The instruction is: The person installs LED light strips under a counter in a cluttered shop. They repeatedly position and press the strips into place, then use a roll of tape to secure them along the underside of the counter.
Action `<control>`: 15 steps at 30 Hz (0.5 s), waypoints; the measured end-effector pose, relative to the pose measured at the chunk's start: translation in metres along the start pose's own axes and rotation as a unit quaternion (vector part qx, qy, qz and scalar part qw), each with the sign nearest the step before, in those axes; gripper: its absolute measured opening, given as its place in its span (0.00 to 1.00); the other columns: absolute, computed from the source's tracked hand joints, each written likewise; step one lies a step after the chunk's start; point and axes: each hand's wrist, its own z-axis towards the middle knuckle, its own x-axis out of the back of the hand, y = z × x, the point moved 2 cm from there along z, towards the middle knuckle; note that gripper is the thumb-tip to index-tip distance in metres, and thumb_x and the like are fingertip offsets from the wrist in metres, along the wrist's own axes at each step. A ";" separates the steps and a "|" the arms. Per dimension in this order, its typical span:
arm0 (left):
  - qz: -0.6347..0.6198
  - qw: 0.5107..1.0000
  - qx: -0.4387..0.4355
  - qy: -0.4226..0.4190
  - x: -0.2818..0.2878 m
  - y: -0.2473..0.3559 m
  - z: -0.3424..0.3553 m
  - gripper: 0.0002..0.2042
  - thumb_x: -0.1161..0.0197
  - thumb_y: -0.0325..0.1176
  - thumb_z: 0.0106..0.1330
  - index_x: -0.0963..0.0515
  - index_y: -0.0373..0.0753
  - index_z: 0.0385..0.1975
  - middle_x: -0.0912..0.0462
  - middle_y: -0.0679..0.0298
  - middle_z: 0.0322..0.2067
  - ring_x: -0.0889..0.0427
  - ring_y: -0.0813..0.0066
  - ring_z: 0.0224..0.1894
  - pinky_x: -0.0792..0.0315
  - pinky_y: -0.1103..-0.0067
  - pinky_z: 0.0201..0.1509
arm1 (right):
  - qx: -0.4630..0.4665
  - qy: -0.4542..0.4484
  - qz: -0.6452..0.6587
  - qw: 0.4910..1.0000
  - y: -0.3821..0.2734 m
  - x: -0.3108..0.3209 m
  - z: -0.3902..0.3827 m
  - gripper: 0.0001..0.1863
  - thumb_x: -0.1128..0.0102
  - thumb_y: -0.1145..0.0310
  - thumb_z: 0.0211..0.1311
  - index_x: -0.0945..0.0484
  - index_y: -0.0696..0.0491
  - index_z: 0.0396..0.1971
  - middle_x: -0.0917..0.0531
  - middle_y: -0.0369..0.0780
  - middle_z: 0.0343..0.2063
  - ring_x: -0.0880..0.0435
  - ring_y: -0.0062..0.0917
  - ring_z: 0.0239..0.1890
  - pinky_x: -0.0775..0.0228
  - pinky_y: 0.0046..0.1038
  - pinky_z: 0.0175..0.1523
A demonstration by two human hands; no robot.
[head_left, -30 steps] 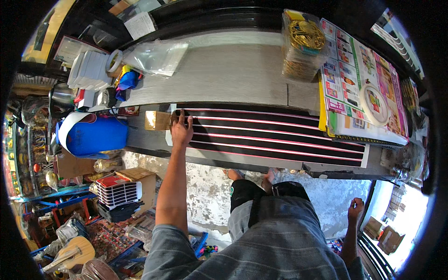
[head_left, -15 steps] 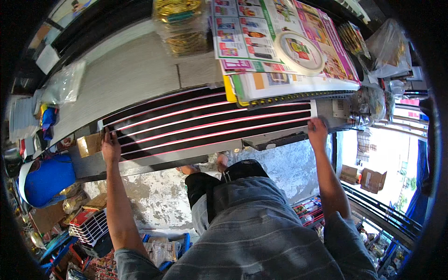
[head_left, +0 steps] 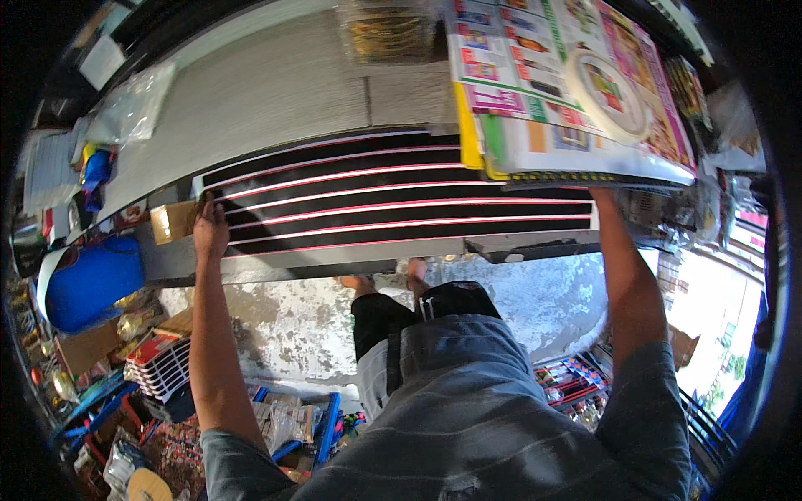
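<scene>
Head view looks down over a grey striped shirt and dark shorts, with bare feet on the stained concrete floor just under the near edge of a black panel with pink stripes. That panel lies flat across a grey counter. Left hand rests on the panel's left end, fingers laid over its edge and bent around it (a brown cardboard box sits just beside the hand). Right hand is hidden at the panel's right end, under a stack of colourful printed sheets, so its hold cannot be told; only the forearm shows reaching up to it. Left of the panel and lower stands a blue drum. Beyond the panel, on the counter, lie a clear plastic bag and a clear tub of golden items.
</scene>
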 end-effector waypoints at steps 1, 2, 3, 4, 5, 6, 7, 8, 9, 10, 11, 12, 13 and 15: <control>0.013 1.000 0.016 -0.002 -0.001 0.001 -0.001 0.26 0.46 0.43 0.84 0.29 0.41 0.77 0.18 0.40 0.65 0.20 0.38 0.68 0.26 0.57 0.71 | -0.003 -0.006 -0.007 1.000 0.002 -0.001 0.004 0.28 0.31 0.45 0.68 0.12 0.49 0.59 0.11 0.49 0.58 0.15 0.53 0.62 0.21 0.46 0.67; 0.008 1.000 -0.002 0.009 0.001 0.001 -0.002 0.26 0.46 0.43 0.83 0.29 0.42 0.78 0.19 0.40 0.65 0.21 0.38 0.68 0.26 0.58 0.72 | -0.005 -0.011 -0.012 1.000 0.002 -0.002 0.005 0.28 0.31 0.44 0.68 0.12 0.49 0.59 0.11 0.49 0.58 0.15 0.53 0.62 0.21 0.46 0.67; 0.015 0.999 -0.022 0.023 0.001 0.004 -0.002 0.27 0.46 0.42 0.83 0.30 0.41 0.78 0.19 0.40 0.65 0.21 0.37 0.68 0.26 0.57 0.72 | -0.007 -0.014 -0.014 1.000 0.003 -0.003 0.007 0.28 0.31 0.44 0.68 0.13 0.49 0.59 0.11 0.49 0.58 0.15 0.53 0.62 0.21 0.46 0.67; 0.005 1.000 0.000 0.000 0.002 0.004 -0.003 0.27 0.46 0.41 0.83 0.30 0.41 0.78 0.20 0.41 0.67 0.22 0.38 0.69 0.27 0.58 0.74 | -0.008 -0.016 -0.018 1.000 0.004 -0.003 0.009 0.29 0.31 0.44 0.68 0.13 0.49 0.59 0.11 0.49 0.58 0.15 0.53 0.62 0.21 0.46 0.67; 0.000 0.999 0.038 -0.036 0.001 0.004 -0.003 0.27 0.45 0.41 0.83 0.31 0.41 0.79 0.22 0.41 0.69 0.24 0.39 0.71 0.28 0.58 0.75 | -0.010 -0.018 -0.021 1.000 0.006 -0.003 0.009 0.29 0.31 0.44 0.68 0.13 0.49 0.59 0.11 0.49 0.58 0.15 0.53 0.62 0.22 0.46 0.67; 0.010 1.000 0.021 -0.016 0.002 0.006 -0.003 0.27 0.45 0.40 0.83 0.31 0.41 0.79 0.24 0.41 0.71 0.25 0.39 0.73 0.29 0.58 0.76 | -0.011 -0.021 -0.023 0.999 0.007 -0.003 0.009 0.29 0.31 0.44 0.68 0.13 0.49 0.59 0.11 0.49 0.58 0.15 0.53 0.62 0.22 0.46 0.67; 0.021 1.000 0.003 0.003 0.001 0.008 -0.003 0.27 0.45 0.40 0.82 0.31 0.40 0.79 0.25 0.41 0.72 0.26 0.40 0.74 0.30 0.59 0.77 | -0.012 -0.022 -0.026 0.999 0.009 -0.002 0.010 0.29 0.31 0.44 0.68 0.13 0.49 0.59 0.11 0.50 0.58 0.15 0.53 0.62 0.22 0.46 0.67; 0.035 0.999 -0.005 0.014 0.001 0.008 -0.003 0.28 0.45 0.40 0.82 0.32 0.40 0.79 0.27 0.42 0.74 0.28 0.41 0.75 0.31 0.59 0.78 | -0.013 -0.021 -0.026 0.999 0.010 -0.003 0.010 0.29 0.31 0.44 0.68 0.13 0.49 0.59 0.11 0.50 0.58 0.15 0.53 0.62 0.22 0.47 0.67; 0.039 0.999 -0.012 0.020 0.001 0.009 -0.003 0.28 0.45 0.39 0.82 0.32 0.40 0.79 0.28 0.42 0.75 0.28 0.41 0.76 0.32 0.60 0.79 | -0.014 -0.023 -0.027 0.999 0.011 -0.003 0.010 0.29 0.32 0.43 0.68 0.13 0.49 0.59 0.11 0.50 0.58 0.15 0.53 0.62 0.22 0.47 0.67; 0.045 0.999 -0.009 0.018 0.000 0.008 -0.002 0.28 0.44 0.39 0.82 0.32 0.39 0.79 0.29 0.42 0.76 0.29 0.42 0.77 0.33 0.60 0.80 | -0.014 -0.026 -0.028 0.999 0.013 -0.004 0.010 0.29 0.32 0.43 0.68 0.13 0.49 0.59 0.11 0.50 0.58 0.15 0.53 0.62 0.22 0.47 0.67; 0.058 0.998 0.008 0.004 -0.001 0.007 -0.001 0.28 0.44 0.39 0.82 0.32 0.39 0.79 0.30 0.42 0.76 0.30 0.42 0.77 0.34 0.61 0.81 | -0.015 -0.027 -0.030 0.999 0.014 -0.004 0.011 0.29 0.32 0.43 0.68 0.13 0.49 0.59 0.11 0.50 0.58 0.15 0.53 0.62 0.22 0.47 0.67; 0.050 0.999 -0.004 0.009 0.000 0.006 0.000 0.28 0.44 0.39 0.82 0.32 0.38 0.79 0.30 0.43 0.76 0.30 0.42 0.77 0.34 0.61 0.81 | -0.015 -0.028 -0.031 0.999 0.016 -0.004 0.011 0.29 0.32 0.43 0.68 0.13 0.49 0.59 0.11 0.50 0.58 0.15 0.53 0.62 0.22 0.47 0.67; 0.048 0.999 -0.003 0.003 0.000 0.006 0.002 0.28 0.43 0.38 0.82 0.32 0.38 0.79 0.30 0.43 0.76 0.30 0.42 0.77 0.34 0.61 0.81 | -0.015 -0.028 -0.032 0.999 0.017 -0.004 0.012 0.29 0.32 0.43 0.68 0.13 0.49 0.59 0.12 0.50 0.58 0.15 0.53 0.63 0.22 0.47 0.67; 0.039 0.999 0.006 -0.005 -0.001 0.005 0.002 0.28 0.43 0.38 0.82 0.31 0.38 0.78 0.30 0.43 0.76 0.30 0.43 0.77 0.34 0.61 0.81 | -0.015 -0.029 -0.034 0.999 0.019 -0.004 0.013 0.29 0.32 0.43 0.68 0.13 0.49 0.59 0.12 0.50 0.59 0.15 0.53 0.63 0.22 0.47 0.67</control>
